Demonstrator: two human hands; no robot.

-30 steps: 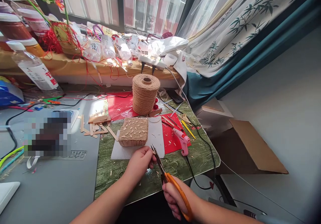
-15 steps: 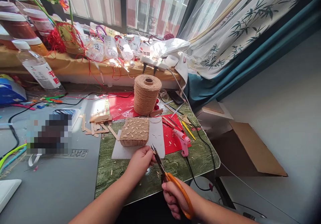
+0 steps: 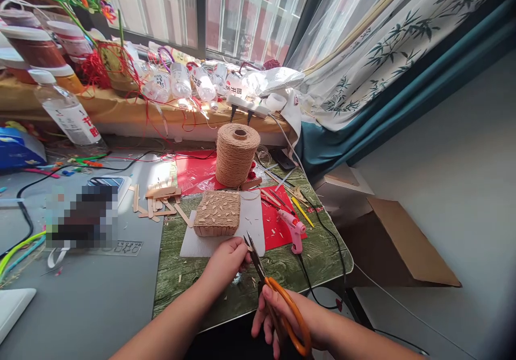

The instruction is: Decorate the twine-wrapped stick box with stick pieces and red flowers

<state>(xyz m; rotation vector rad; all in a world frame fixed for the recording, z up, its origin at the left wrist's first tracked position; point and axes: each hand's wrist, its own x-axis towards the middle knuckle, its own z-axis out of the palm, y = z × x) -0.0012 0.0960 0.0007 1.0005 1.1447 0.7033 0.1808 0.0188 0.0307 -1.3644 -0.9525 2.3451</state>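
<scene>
Over the near edge of the bench (image 3: 322, 258), the right hand (image 3: 284, 310) carries scissors (image 3: 258, 264) with orange handles; its fingers are loosely bent and partly spread around the handles. The blades point away from the body and stand slightly apart. Just beside their tips, the left hand (image 3: 227, 259) pinches a small pale piece (image 3: 250, 249) between thumb and finger. I judge that the step in hand is a trimming of this piece, but whether a blade touches it, I cannot tell. The next move calls for a steady pinch, and for fingertips kept aside from the blades.

A little farther, the twine-covered block (image 3: 216, 218) sits on a white sheet (image 3: 253, 230), with small pale chips scattered over its top. To its right, a pink glue gun (image 3: 297, 234) lies partly on a red sheet (image 3: 272, 231); to its left is a loose pile of wooden sticks (image 3: 163, 192). Behind the block, the big twine spool (image 3: 237, 158) stands upright. Farthest, on the window ledge (image 3: 116, 105), clear bottles (image 3: 203, 84) lie near a power strip (image 3: 247, 106).
</scene>
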